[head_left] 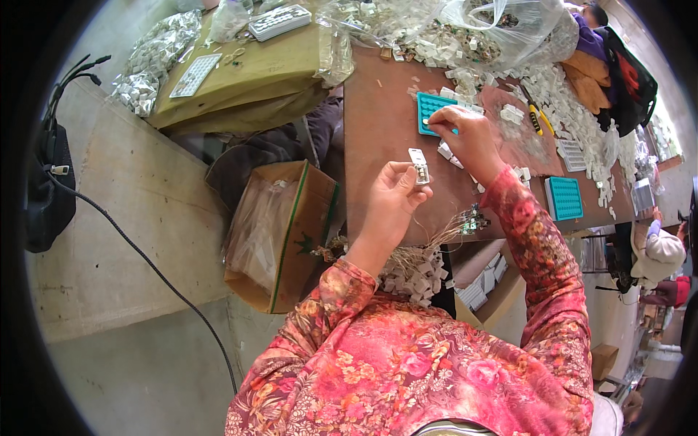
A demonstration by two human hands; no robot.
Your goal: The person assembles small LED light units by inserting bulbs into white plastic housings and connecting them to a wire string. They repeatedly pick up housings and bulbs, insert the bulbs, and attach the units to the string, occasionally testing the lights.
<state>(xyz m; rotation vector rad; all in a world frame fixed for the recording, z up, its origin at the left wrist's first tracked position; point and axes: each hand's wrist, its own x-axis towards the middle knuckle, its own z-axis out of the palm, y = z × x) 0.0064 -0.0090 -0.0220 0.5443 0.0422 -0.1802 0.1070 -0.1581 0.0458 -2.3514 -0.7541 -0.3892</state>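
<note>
My left hand (392,195) holds a small white plastic housing (419,166) upright between thumb and fingers, above the brown table (378,138). My right hand (465,136) reaches further out and pinches at the near edge of a teal tray (430,106) with small white pieces in it; whether the fingers grip a piece I cannot tell. More small white parts (445,151) lie on the table just under that hand. A bundle of thin wires with a small green circuit board (471,221) hangs over the table's near edge.
A second teal tray (564,198) lies at the right. Heaps of white parts (574,109) and clear bags (494,29) fill the far side, with yellow-handled pliers (536,118). An open cardboard box with a plastic liner (276,232) stands at the left. Another person (658,254) sits at the right.
</note>
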